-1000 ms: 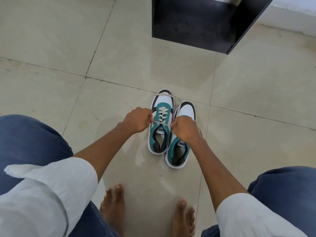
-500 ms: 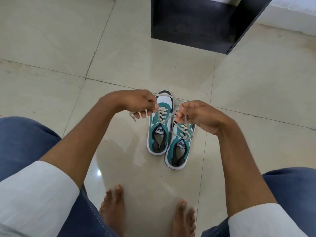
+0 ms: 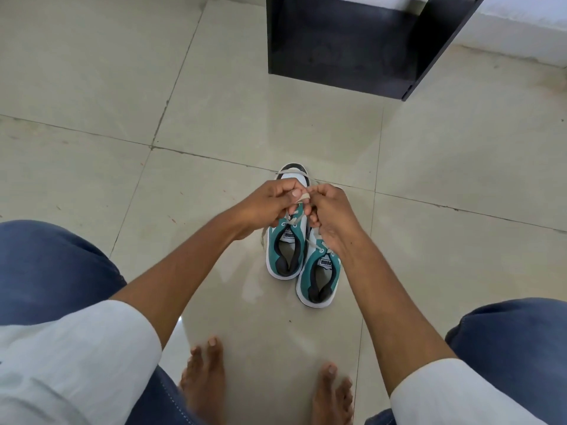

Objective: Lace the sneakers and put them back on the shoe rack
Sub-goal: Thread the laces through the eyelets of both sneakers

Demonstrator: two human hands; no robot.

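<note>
Two teal, white and black sneakers stand side by side on the tiled floor, toes pointing away from me. The left sneaker (image 3: 287,253) has cream laces (image 3: 291,222) through its eyelets. My left hand (image 3: 270,204) and my right hand (image 3: 329,213) meet above its tongue, each pinching an end of that lace, fingertips almost touching. A loose lace end hangs off the left side of the shoe. The right sneaker (image 3: 319,277) sits slightly nearer to me, its front part hidden under my right hand.
The dark shoe rack (image 3: 352,44) stands at the top of the view, about a tile beyond the sneakers, against a white wall. My bare feet (image 3: 205,384) rest on the floor close to me, and my knees in blue jeans flank the view.
My hands, spread apart and pulling the lace ends outward half a second ago, have come together over the left sneaker. The sneakers have not moved.
</note>
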